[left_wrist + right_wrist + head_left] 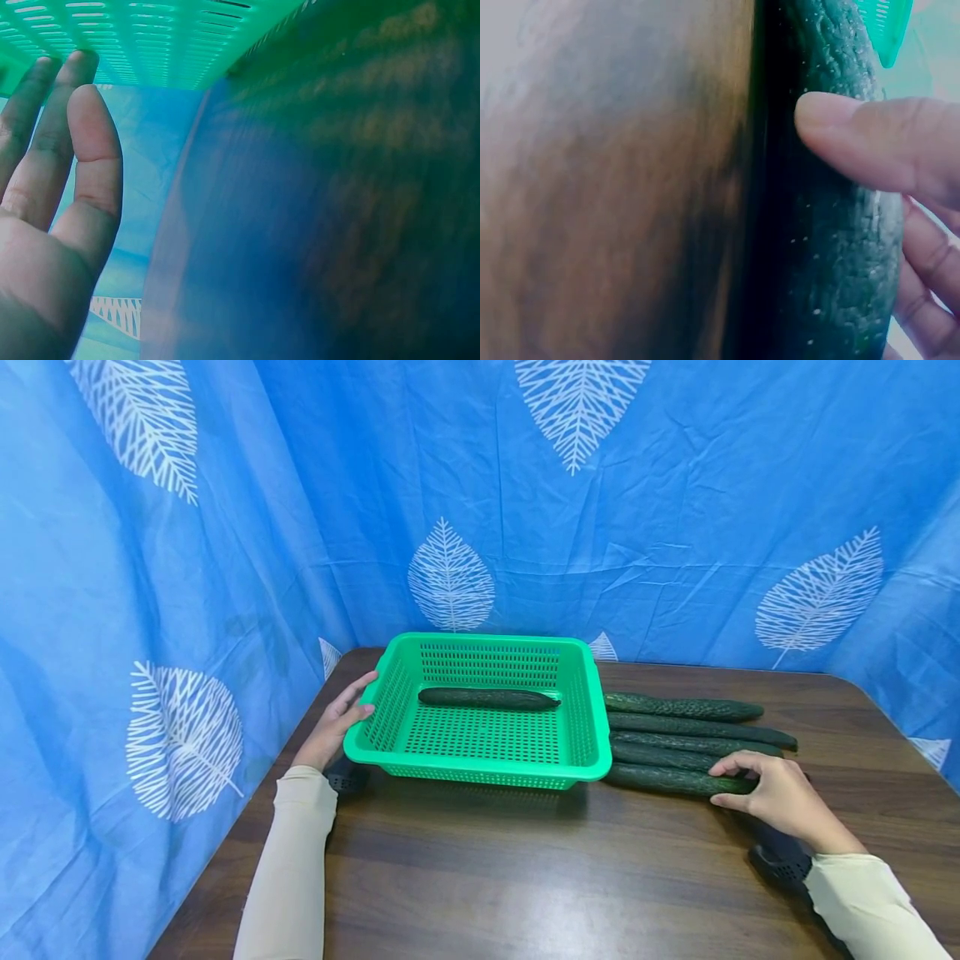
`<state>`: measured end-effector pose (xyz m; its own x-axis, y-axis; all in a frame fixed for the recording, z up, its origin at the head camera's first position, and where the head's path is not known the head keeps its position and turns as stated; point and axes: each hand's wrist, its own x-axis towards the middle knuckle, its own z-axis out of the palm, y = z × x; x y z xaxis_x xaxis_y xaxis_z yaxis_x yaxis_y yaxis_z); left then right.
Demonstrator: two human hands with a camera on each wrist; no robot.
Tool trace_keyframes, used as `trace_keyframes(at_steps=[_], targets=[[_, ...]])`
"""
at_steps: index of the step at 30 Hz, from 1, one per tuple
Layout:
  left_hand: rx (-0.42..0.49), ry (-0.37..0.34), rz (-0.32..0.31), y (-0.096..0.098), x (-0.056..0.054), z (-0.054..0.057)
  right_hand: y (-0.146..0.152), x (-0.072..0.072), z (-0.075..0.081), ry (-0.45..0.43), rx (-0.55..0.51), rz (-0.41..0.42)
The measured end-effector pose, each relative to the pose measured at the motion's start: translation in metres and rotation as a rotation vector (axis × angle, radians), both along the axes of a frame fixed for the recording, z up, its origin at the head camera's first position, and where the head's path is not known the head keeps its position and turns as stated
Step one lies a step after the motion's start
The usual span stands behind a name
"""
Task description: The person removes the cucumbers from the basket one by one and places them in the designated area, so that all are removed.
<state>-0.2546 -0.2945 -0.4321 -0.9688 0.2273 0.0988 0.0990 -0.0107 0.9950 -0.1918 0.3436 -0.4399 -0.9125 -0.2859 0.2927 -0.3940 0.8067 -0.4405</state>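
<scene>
A green plastic basket (480, 770) stands on the table with one dark green cucumber (487, 698) lying across its floor, towards the back. At its left end is my left hand (339, 722), fingers extended and touching the rim and side wall. The left wrist view shows these straight fingers (56, 135) against the slotted wall. To the right of the basket, my right hand (776, 789) holds the front cucumber (660, 779) near its right end, thumb on the near side and fingers over the far side. That cucumber (840, 262) still lies in the row.
Behind the held cucumber several more cucumbers (690, 728) lie side by side, their left ends close to or hidden by the basket. The brown wooden table (480, 877) extends in front. Blue leaf-printed curtains (675, 527) hang at the back and left.
</scene>
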Motion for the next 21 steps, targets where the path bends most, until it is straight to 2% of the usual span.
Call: trace_keyframes(at_steps=[6, 13, 21], targets=[[0.001, -0.006, 0.000, -0.001, 0.001, 0.000, -0.003, -0.004, 0.000, 0.063, 0.036, 0.031], [0.000, 0.006, -0.006, -0.001, -0.001, -0.003, -0.002, -0.011, 0.002, -0.001, 0.075, 0.030], [-0.021, 0.002, -0.001, -0.001, -0.001, -0.002, -0.001, -0.015, 0.005, -0.031, 0.053, 0.039]])
